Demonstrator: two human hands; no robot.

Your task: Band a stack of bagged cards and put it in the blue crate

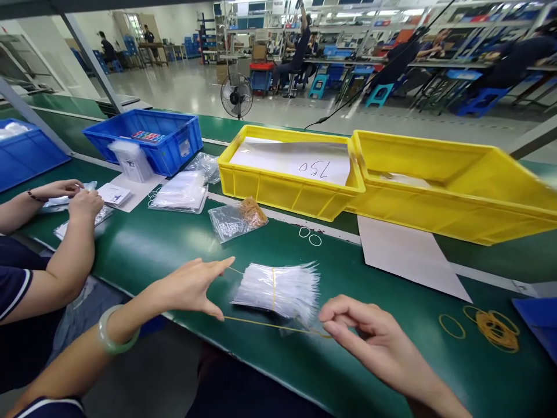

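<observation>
A stack of clear plastic bags [256,285] lies on the green bench top, bound round its middle by a yellow rubber band [274,290]. To its left is my left hand [191,287], thumb and fingers spread, with a second rubber band [270,325] hooked over them. That band stretches across to my right hand [361,328], whose fingertips pinch its other end near the stack's right front corner. Its near strand runs in front of the stack; much of the far strand is hidden.
Loose rubber bands [496,331] lie at the right. Behind the stack are two white rings [310,236] and a bag of rubber bands [253,213]. Yellow bins [287,197] and a blue bin [174,145] line the back. A co-worker's hands [85,200] work at the left.
</observation>
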